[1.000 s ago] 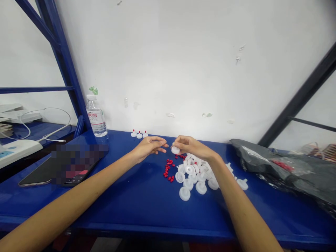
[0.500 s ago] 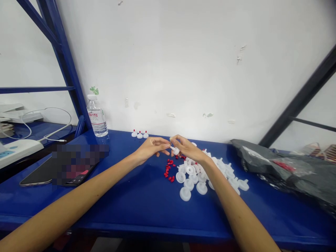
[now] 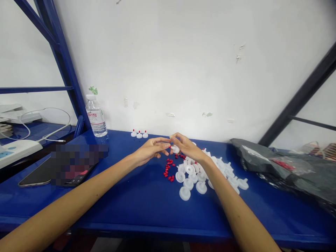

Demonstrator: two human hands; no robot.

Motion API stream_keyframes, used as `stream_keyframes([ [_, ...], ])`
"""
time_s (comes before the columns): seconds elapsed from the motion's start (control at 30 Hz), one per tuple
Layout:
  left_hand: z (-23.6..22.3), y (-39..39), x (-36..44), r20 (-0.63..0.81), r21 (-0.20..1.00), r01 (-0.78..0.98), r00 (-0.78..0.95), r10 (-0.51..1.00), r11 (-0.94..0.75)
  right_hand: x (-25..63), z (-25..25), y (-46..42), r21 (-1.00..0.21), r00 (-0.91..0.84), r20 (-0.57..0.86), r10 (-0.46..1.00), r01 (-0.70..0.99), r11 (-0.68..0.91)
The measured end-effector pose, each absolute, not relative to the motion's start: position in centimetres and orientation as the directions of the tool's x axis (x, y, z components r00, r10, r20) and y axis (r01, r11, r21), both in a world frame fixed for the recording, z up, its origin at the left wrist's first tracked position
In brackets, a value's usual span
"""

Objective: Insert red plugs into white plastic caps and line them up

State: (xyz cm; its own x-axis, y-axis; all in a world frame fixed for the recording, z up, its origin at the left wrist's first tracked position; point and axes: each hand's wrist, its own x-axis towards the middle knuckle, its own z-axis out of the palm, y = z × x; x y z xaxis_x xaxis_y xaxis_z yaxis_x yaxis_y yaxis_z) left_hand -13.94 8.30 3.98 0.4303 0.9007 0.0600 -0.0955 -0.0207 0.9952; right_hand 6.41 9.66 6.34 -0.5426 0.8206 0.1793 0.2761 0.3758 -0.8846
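Note:
My right hand [image 3: 188, 147] is closed around a white nozzle cap [image 3: 175, 149], its spout pointing left. At the spout's tip a small red tip cap [image 3: 170, 147] shows, pinched by the thumb and fingers of my left hand [image 3: 149, 151]. The fingertips of both hands almost meet over the table. Just below them lie several loose red tip caps [image 3: 166, 171]. A heap of white nozzle caps [image 3: 201, 187] spreads under and beside my right forearm. Three white nozzle caps with red tips [image 3: 139, 134] stand in a row by the wall.
A water bottle [image 3: 96, 117] stands at the back left of the blue table [image 3: 136, 206]. Near it lie a dark phone [image 3: 36, 173] and a white power strip [image 3: 21, 150] with a cable. A dark plastic bag [image 3: 278, 171] covers the right side.
Red now shows at the tip of the spout, where bare white showed before. Both hands have stayed in nearly the same place; the view has shifted slightly.

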Motion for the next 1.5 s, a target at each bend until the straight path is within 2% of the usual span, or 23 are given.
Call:
stream_keyframes([
  [0.13,3.9,8.1,-13.8,0.001,0.987,-0.146,0.449,0.893,0.072,6.3,6.4,9.7,-0.860,-0.519,0.216,0.827,0.300,0.413],
  [0.27,3.9,7.7,-13.6,-0.053,0.950,-0.225,0.566,0.822,0.216,6.1,6.7,9.3,-0.818,-0.484,0.281,0.829,0.330,0.471],
  [0.37,3.7,7.4,-13.3,-0.044,0.919,-0.295,0.583,0.811,0.262,5.7,6.8,8.9,-0.807,-0.473,0.320,0.821,0.318,0.498],
  [0.57,3.2,7.4,-12.5,0.032,0.884,-0.424,0.479,0.877,0.199,4.6,6.5,8.4,-0.728,-0.429,0.382,0.818,0.406,0.552],
  [0.73,3.3,7.6,-12.4,0.032,0.857,-0.479,0.416,0.909,0.189,4.5,6.4,8.5,-0.700,-0.368,0.541,0.756,0.302,0.647],
  [0.9,3.6,7.8,-12.6,-0.010,0.877,-0.451,0.335,0.942,0.169,5.2,6.6,8.7,-0.725,-0.348,0.446,0.825,0.400,0.560],
  [1.07,3.3,8.3,-13.1,0.030,0.923,-0.374,0.295,0.955,0.087,5.2,6.7,8.6,-0.743,-0.358,0.392,0.847,0.420,0.521],
  [1.27,3.0,8.8,-13.6,0.133,0.941,-0.337,0.288,0.948,-0.030,5.7,7.0,8.7,-0.766,-0.462,0.416,0.783,0.286,0.575],
  [1.37,2.9,8.7,-13.5,0.158,0.928,-0.371,0.315,0.936,-0.032,5.9,6.8,9.0,-0.739,-0.510,0.408,0.758,0.304,0.602],
  [1.5,2.8,8.4,-13.1,0.161,0.936,-0.348,0.307,0.938,-0.047,6.0,6.3,9.4,-0.688,-0.436,0.479,0.762,0.353,0.634],
])
